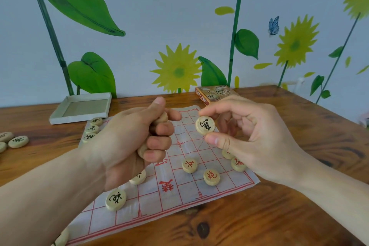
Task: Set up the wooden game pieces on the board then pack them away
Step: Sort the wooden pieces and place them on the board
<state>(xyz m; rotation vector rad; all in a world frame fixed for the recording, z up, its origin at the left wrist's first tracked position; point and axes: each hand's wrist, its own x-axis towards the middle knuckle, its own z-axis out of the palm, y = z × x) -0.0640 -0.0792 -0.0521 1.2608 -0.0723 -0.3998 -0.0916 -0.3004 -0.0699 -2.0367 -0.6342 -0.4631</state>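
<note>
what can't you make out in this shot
- Head view: how many pieces the left hand grips; curled fingers hide them.
- Board middle: covered by both hands.
- Piece under the right hand: its character is hidden.
- Pieces at the bottom edge: cut off.
- Box print: too small.

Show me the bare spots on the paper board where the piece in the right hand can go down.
The paper board lies bare along its near edge, between the black-marked piece and the red-marked piece, and at its far middle past both hands. It is crowded at the far left row of pieces and under the right hand, where pieces cluster.
</note>
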